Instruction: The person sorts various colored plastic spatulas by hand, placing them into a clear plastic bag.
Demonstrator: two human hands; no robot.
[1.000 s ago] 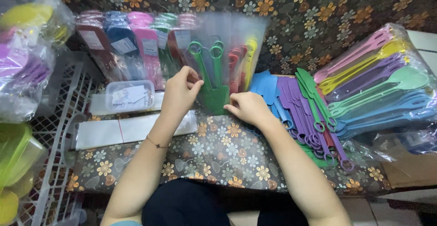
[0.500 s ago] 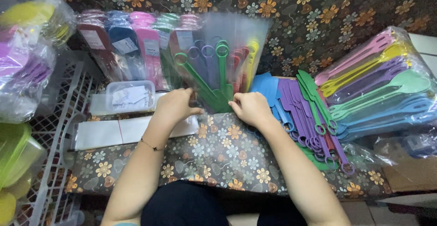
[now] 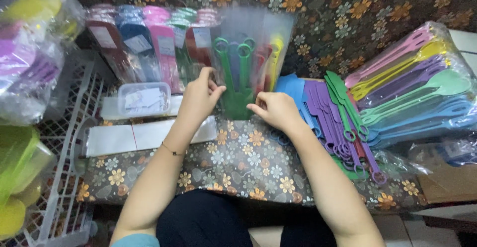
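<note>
My left hand (image 3: 201, 97) pinches the left edge of a clear plastic sleeve (image 3: 251, 31) that stands upright on the flower-patterned surface (image 3: 238, 162). Inside the sleeve are green plastic utensils (image 3: 237, 78) with ring handles pointing up. My right hand (image 3: 276, 110) grips the sleeve's lower right corner. Both hands hold the packet near its base.
Packed sleeves of coloured utensils (image 3: 149, 43) lean at the back left. Loose purple, blue and green utensils (image 3: 333, 118) lie right of my hand, beside a bag of pastel spoons (image 3: 412, 88). A stack of flat clear sleeves (image 3: 144, 135), a small clear box (image 3: 143, 99) and a white basket (image 3: 59, 177) are left.
The green utensils, splayed apart half a second ago, now stand close together and upright in the sleeve. My left hand has moved up from the surface to the sleeve's left edge.
</note>
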